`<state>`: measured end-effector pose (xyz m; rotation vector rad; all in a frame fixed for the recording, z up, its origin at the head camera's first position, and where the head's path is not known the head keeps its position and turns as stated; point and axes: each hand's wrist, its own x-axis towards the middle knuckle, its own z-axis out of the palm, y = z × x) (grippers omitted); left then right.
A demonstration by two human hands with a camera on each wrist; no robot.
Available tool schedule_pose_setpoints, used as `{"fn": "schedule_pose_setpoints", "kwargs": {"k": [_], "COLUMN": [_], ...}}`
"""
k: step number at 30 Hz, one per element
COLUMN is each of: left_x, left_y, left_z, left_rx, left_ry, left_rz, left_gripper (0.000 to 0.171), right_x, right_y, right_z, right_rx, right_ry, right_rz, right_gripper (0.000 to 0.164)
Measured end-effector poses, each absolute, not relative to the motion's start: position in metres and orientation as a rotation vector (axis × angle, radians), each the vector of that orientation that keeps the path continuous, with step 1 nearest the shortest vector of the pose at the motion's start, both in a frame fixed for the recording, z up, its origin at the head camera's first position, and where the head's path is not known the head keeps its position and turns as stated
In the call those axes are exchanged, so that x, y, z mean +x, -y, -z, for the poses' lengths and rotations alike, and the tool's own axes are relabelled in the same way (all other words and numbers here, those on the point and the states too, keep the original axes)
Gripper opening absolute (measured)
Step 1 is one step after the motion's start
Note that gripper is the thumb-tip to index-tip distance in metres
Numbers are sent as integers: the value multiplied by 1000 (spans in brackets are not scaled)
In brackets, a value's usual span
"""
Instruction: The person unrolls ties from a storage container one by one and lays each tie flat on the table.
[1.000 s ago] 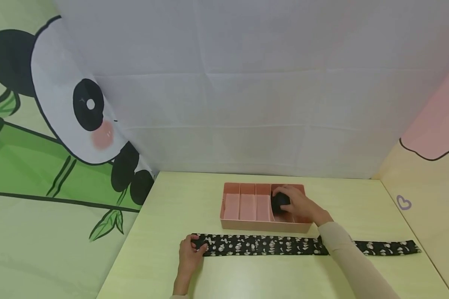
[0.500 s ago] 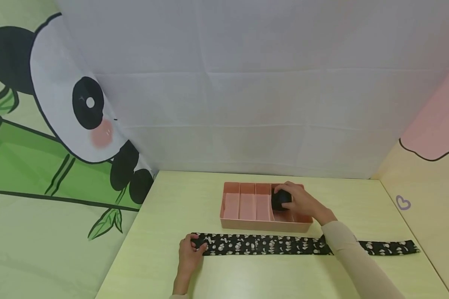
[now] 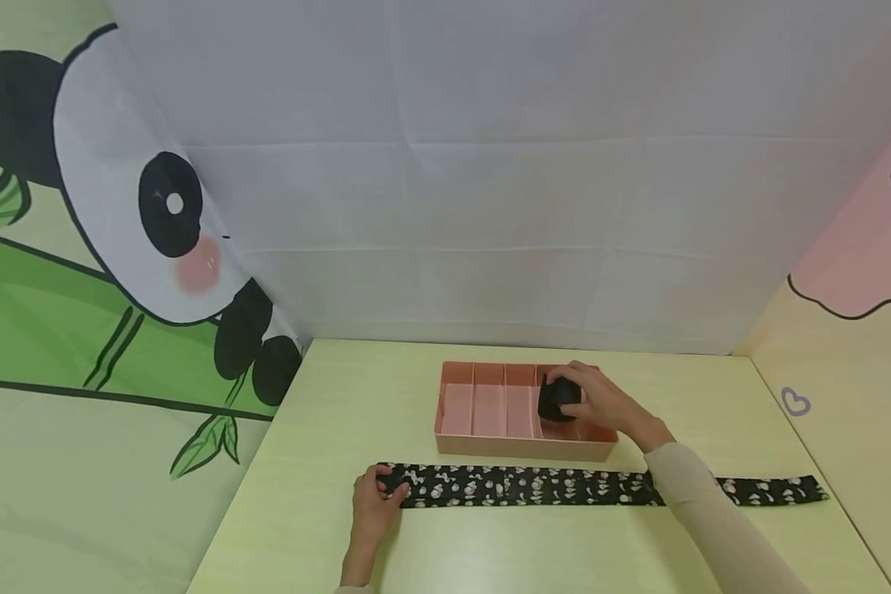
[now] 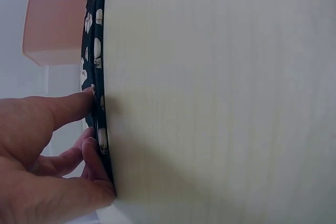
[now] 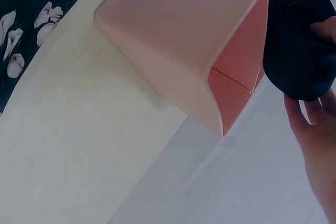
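In the head view a long flat black cloth strip (image 3: 512, 487) with a white flower print lies across the table. My left hand (image 3: 374, 510) is at its left end; in the left wrist view the thumb and fingers (image 4: 68, 103) pinch the strip's edge. My right hand (image 3: 601, 400) grips a rolled-up black cloth (image 3: 558, 401) over the right part of a pink divided box (image 3: 520, 448). Layered coils show on the roll (image 5: 296, 40) in the right wrist view, with fingers (image 5: 299, 116) beneath it.
Thin dividers (image 3: 505, 400) split the box into narrow compartments. My right sleeve (image 3: 701, 511) passes over the strip and hides part of it. A white cloth backdrop (image 3: 490, 206) stands behind the pale table (image 3: 304, 478), with printed cloth at both sides.
The right hand and the black roll have shifted slightly to the right over the box, and the roll now looks a little tilted. The left hand stays at the strip's end.
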<state>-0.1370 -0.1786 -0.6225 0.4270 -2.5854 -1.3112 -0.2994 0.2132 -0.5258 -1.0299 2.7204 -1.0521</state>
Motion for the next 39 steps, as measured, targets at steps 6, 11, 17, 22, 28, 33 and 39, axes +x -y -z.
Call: {"fn": "schedule_pose_setpoints", "kwargs": {"k": [6, 11, 17, 22, 28, 33, 39], "left_x": [-134, -132, -132, -129, -127, -126, -128], "left_y": [181, 185, 189, 191, 194, 198, 201], "left_z": [622, 625, 627, 624, 622, 621, 620], "left_rx": [421, 425, 419, 401, 367, 365, 360], "left_ry": [2595, 2597, 2612, 2615, 2609, 2628, 2643], "left_rz": [1322, 1345, 1344, 1356, 1343, 1322, 1329], "left_gripper": [38, 38, 38, 38, 38, 37, 37], "right_x": [-290, -282, -270, -259, -246, -236, -228], "right_y": [-214, -212, -210, -207, -201, -196, -194], "right_z": [527, 527, 525, 523, 519, 516, 514], "right_rx": [-1023, -1014, -983, -991, -1040, -1073, -1072], "right_ry": [-2732, -2749, -2749, -2755, -2770, -2758, -2751], "right_rz": [1060, 1079, 1110, 1141, 1145, 1170, 1182], "right_gripper": [48, 48, 47, 47, 46, 45, 48]}}
